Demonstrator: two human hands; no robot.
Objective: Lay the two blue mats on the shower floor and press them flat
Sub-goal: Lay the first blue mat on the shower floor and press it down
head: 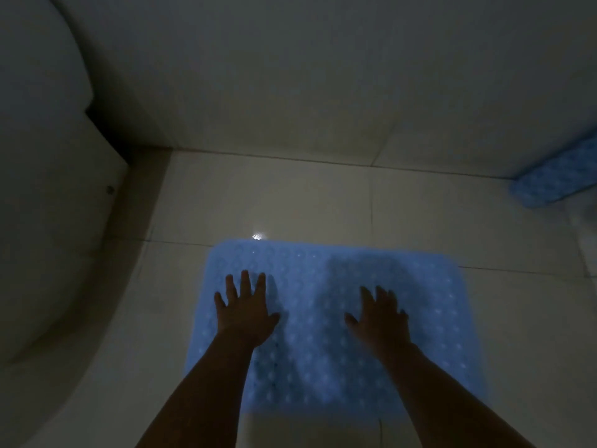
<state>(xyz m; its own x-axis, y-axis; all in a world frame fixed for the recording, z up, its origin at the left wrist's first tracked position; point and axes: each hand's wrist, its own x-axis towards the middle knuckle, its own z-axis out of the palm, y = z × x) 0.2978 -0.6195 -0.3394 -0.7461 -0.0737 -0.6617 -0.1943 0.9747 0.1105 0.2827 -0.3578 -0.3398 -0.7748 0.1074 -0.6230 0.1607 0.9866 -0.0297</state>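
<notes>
A blue mat (323, 334) with a dotted texture lies spread on the tiled shower floor (290, 202) in dim light. My left hand (244, 310) rests palm down on its left part, fingers spread. On the mat's right part lies my right hand (379, 318), also palm down with fingers apart. A second blue mat (555, 176) lies at the far right against the wall, partly cut off by the frame edge and bent up along it.
A white toilet (48, 221) fills the left side, its base close to the mat's left edge. A tiled wall (323, 76) stands behind. A small bright glint (257, 236) sits on the floor at the mat's far edge.
</notes>
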